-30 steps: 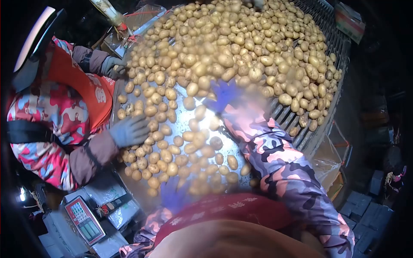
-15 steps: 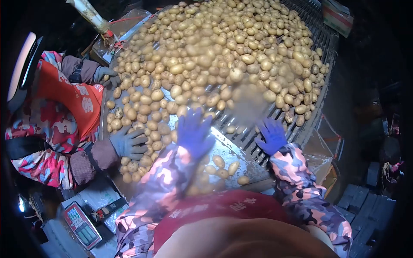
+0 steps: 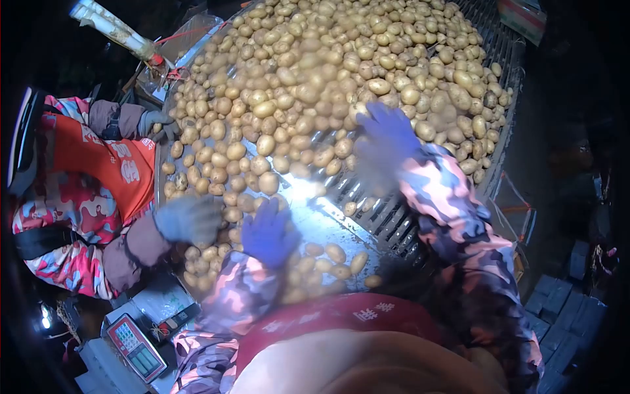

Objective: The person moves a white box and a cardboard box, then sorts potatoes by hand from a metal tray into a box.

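A big heap of potatoes (image 3: 315,72) covers the far part of the sorting table. My right hand (image 3: 388,134), in a purple glove, reaches onto the near edge of the heap with its fingers stretched out over potatoes. My left hand (image 3: 268,233), gloved the same, lies low beside the potatoes at the left of the bare metal plate (image 3: 315,220), fingers spread. I see nothing held in either hand. Several loose potatoes (image 3: 336,253) rest close to my apron, right of my left hand. Blur smears part of the view below my right hand.
At the left, a co-worker in an orange apron (image 3: 98,167) has grey-gloved hands (image 3: 190,220) among the potatoes. Slatted bars (image 3: 394,220) run beside the metal plate. A scale (image 3: 136,348) stands at lower left, a pole (image 3: 121,33) at upper left, a box (image 3: 523,20) at upper right.
My right hand has moved forward and left, from the slatted bars onto the heap. My left hand has drawn back toward me and left. The co-worker's nearer hand has shifted slightly and is blurred.
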The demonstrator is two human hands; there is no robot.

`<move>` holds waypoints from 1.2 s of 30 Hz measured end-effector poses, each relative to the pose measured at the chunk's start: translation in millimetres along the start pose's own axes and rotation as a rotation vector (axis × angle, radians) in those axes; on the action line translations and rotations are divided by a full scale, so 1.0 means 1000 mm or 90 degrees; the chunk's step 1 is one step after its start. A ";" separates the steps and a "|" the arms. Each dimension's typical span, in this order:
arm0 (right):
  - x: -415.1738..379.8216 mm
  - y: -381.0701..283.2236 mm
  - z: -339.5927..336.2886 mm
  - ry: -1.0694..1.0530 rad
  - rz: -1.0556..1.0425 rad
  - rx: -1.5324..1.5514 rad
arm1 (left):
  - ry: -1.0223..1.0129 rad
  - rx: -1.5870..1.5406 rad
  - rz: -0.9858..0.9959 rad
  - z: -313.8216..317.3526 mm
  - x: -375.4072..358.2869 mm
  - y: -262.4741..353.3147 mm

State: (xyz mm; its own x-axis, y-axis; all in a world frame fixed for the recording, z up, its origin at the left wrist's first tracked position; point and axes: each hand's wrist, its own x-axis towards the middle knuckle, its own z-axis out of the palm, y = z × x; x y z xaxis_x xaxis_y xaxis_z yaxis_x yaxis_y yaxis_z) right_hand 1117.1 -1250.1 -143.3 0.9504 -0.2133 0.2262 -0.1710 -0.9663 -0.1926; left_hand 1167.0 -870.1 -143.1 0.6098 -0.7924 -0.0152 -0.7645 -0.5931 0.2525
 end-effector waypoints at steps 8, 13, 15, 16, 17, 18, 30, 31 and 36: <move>0.035 0.042 0.024 0.024 0.052 0.056 | -0.001 0.050 0.035 -0.035 0.035 0.003; 0.020 0.026 -0.013 0.125 0.112 -0.156 | 0.255 -0.035 0.189 0.011 0.103 0.000; 0.014 -0.040 -0.044 -0.113 0.165 -0.015 | 0.227 -0.042 0.146 0.017 0.110 0.006; 0.012 -0.051 -0.040 -0.157 0.124 -0.045 | 0.192 -0.051 0.108 0.010 0.109 0.015; 0.011 -0.062 -0.036 -0.198 0.080 -0.072 | 0.156 -0.060 0.074 0.007 0.107 0.020; 0.011 -0.065 -0.023 -0.185 0.080 -0.049 | 0.142 -0.066 0.060 0.012 0.105 0.018; 0.043 -0.035 0.055 -0.090 0.055 0.118 | 0.113 -0.091 0.033 0.000 0.139 -0.012; 0.042 -0.035 0.055 -0.097 0.051 0.127 | 0.092 -0.113 0.039 0.007 0.148 -0.021; 0.037 -0.035 0.055 -0.152 0.034 0.223 | 0.006 -0.170 0.000 0.043 0.172 -0.040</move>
State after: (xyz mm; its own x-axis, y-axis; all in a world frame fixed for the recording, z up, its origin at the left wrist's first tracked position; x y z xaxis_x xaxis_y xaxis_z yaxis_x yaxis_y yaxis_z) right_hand 1172.4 -1216.7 -180.6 0.9830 -0.1835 -0.0119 -0.1629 -0.8387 -0.5197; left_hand 1293.1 -988.7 -196.8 0.6128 -0.7902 -0.0071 -0.6828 -0.5340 0.4986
